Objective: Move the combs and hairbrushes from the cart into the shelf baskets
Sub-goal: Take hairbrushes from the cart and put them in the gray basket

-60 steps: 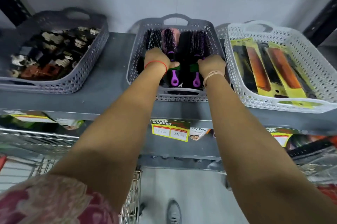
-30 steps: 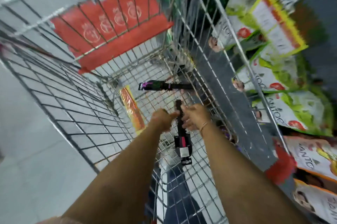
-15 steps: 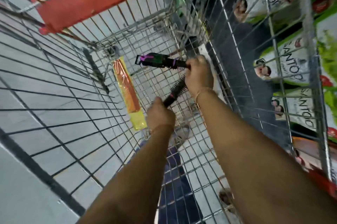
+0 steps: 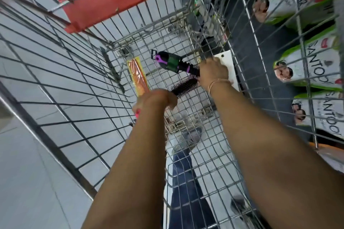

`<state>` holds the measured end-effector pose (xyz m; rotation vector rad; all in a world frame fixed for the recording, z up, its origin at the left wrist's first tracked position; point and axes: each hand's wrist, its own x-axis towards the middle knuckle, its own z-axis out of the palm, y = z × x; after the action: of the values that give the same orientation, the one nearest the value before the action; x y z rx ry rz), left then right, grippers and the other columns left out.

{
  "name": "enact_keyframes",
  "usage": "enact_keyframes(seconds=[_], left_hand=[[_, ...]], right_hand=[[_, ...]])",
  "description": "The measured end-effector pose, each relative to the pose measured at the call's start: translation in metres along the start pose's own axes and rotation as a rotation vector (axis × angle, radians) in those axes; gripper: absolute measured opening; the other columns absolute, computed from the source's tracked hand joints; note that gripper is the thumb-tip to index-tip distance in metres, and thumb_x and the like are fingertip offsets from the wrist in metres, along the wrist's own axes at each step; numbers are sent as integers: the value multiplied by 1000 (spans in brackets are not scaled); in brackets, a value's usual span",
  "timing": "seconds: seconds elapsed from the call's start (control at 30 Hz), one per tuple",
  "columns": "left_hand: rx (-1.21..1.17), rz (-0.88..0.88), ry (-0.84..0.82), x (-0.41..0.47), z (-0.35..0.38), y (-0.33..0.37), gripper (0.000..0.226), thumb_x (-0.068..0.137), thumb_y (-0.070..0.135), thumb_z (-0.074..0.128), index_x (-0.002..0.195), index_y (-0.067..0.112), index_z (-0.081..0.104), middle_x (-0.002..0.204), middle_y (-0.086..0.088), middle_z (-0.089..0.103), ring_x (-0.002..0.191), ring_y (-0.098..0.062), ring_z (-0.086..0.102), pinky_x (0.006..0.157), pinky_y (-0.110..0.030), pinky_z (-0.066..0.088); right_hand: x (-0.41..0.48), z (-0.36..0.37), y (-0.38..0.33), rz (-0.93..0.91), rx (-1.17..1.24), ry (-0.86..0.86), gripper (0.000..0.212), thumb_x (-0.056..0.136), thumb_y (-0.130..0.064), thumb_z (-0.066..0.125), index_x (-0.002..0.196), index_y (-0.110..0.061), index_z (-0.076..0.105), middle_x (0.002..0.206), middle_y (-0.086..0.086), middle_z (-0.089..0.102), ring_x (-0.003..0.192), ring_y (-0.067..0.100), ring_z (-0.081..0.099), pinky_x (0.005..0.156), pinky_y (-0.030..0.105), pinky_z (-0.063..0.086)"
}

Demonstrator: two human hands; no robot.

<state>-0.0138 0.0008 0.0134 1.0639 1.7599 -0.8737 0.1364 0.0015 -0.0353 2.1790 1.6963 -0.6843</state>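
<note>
Mid-unloading: left hand (image 4: pixel 156 98) gripping a round hairbrush (image 4: pixel 184 86), right hand (image 4: pixel 213 73) gripping a purple-handled hairbrush (image 4: pixel 174 62), packaged comb (image 4: pixel 138 78) left in cart (image 4: pixel 186 109)

I count 2 hairbrushes in the cart (image 4: pixel 55 87): one with a purple and green handle (image 4: pixel 172 62) at 12 o'clock, one round black bristle brush (image 4: pixel 184 87) just below it toward 6. 1 packaged comb (image 4: pixel 138 78), orange on yellow card, at 9 o'clock of the brushes. 1 white card (image 4: pixel 229 65) at 3 o'clock. 2 hands: left hand (image 4: pixel 156 99), right hand (image 4: pixel 214 72). Outside the cart wall at 3 o'clock I see at least 4 green-and-white boxes (image 4: pixel 305 72); any more are cut off.
</note>
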Motion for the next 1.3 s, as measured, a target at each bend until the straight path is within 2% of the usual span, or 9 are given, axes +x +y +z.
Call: enact_keyframes(seconds=[0.13,0.23,0.37,0.5,0.63,0.8,0.97,1.2,1.3], left_hand=[[32,135,80,-37,-63,9,56,77,24,67,127,5,51,132,-19,51,114,-35,52,98,-41,45],[-117,264,168,-60,-95,20,30,92,13,52,114,-7,56,101,-26,54,75,-33,47,65,-31,40],[-259,207,332,-33,-94,13,57,75,36,67,123,8,54,125,-13,57,113,-30,56,99,-40,47],[-348,226,370,-20,-69,4,76,67,46,71,129,12,45,131,-11,56,121,-30,53,104,-44,44],[-612,284,175,-5,-32,5,80,67,57,70,127,9,45,121,-11,60,110,-29,58,98,-40,48],[-851,221,-125,8,8,8,52,88,39,56,120,-1,49,86,-8,54,66,-19,51,76,-32,42],[-885,192,-76,14,32,3,50,89,27,56,128,-1,43,105,-16,57,92,-31,60,90,-40,51],[-842,165,8,17,40,-5,49,80,24,68,122,9,46,115,-14,62,104,-33,62,97,-47,50],[-879,155,10,17,42,-4,46,80,17,69,121,10,48,101,-8,60,93,-30,60,86,-40,54]], right_hand=[[-12,-5,-1,72,73,35,41,86,-9,57,125,-3,46,129,16,50,119,33,48,89,43,49],[-23,-9,2,4,59,78,33,86,-5,56,119,-5,49,120,14,53,101,31,58,79,44,53],[-34,-16,11,-295,4,122,36,83,3,54,117,-10,54,114,10,55,94,29,59,78,43,55],[-37,-19,11,-539,-121,52,38,80,3,55,116,-11,57,135,8,48,108,31,52,90,40,47],[-48,0,0,-293,257,-45,39,87,-3,46,123,-16,53,127,12,56,100,31,57,82,37,49],[-68,37,13,-30,325,149,38,84,8,51,119,-8,55,135,12,49,121,30,43,104,40,41],[-78,36,6,85,701,191,35,86,-2,57,120,-3,53,135,15,45,112,31,56,102,42,48],[-90,37,25,112,337,-92,62,73,-62,60,114,-15,59,115,8,65,105,28,59,83,36,49],[-101,38,19,-2,216,-248,68,70,-60,64,118,-14,50,116,8,61,106,30,59,84,37,49]])
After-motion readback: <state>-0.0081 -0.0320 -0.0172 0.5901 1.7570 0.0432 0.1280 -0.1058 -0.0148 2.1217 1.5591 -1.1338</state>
